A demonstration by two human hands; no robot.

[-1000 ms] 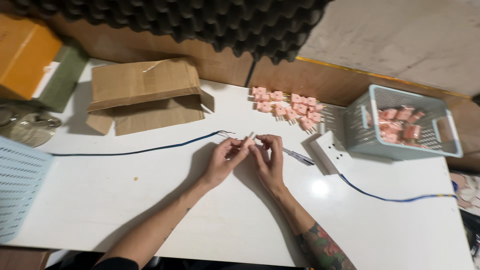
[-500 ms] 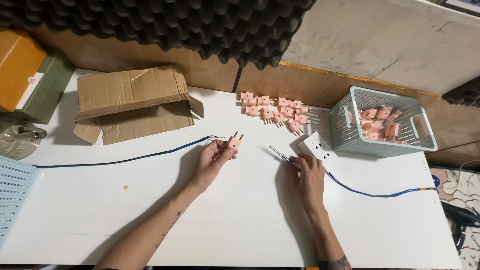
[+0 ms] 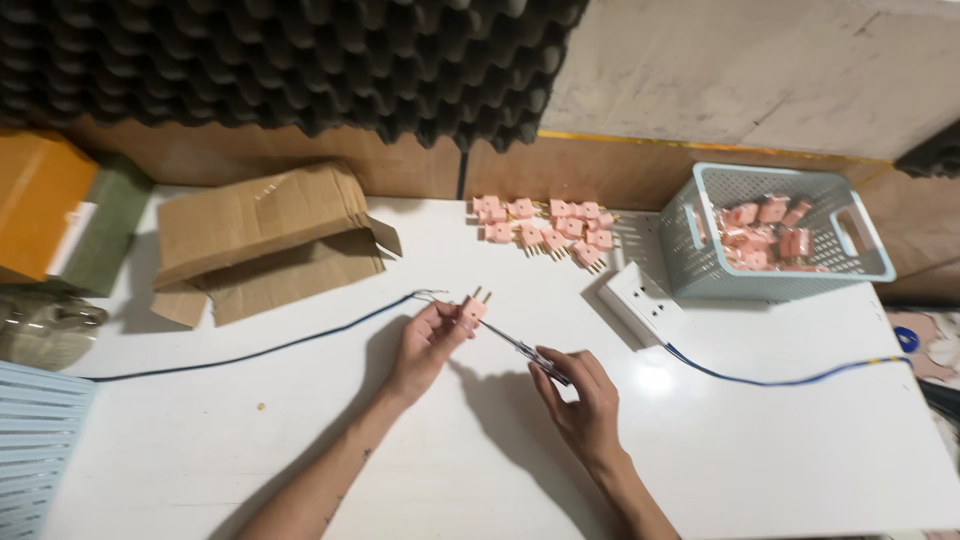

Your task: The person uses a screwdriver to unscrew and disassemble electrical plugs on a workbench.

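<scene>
Plug (image 3: pixel 473 309): pinched in left hand (image 3: pixel 428 345). Screwdriver (image 3: pixel 525 350): gripped in right hand (image 3: pixel 583 400); tip best kept square on plug, plug held steady.

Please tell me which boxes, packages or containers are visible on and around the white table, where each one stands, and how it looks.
Cardboard box: far left of the table, brown, flattened, flaps open.
Orange box: left edge, beyond the table, rectangular, plain orange.
Green package: beside the orange box, flat, dull green.
Pale blue basket: far right, perforated plastic, holding pink plugs.
Second blue basket: near left corner, only partly visible.
</scene>
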